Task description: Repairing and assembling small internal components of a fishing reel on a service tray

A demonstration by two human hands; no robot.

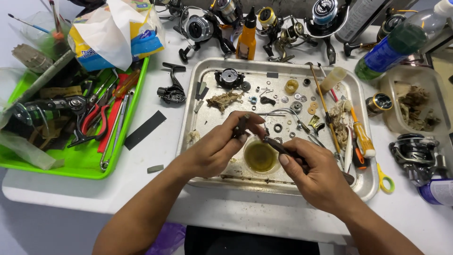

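Both hands over metal tray (pixel 363 186), cup (pixel 260 157) of yellowish liquid, small parts

This is a fishing-reel repair bench in a small workshop. Spinning reels (pixel 203 29) crowd the white table's (pixel 141 189) twelve o'clock edge, a metal tray (pixel 368 186) at centre holds washers and small parts, and a green tray (pixel 80 160) at nine o'clock carries pliers (pixel 92 120) and other hand tools.
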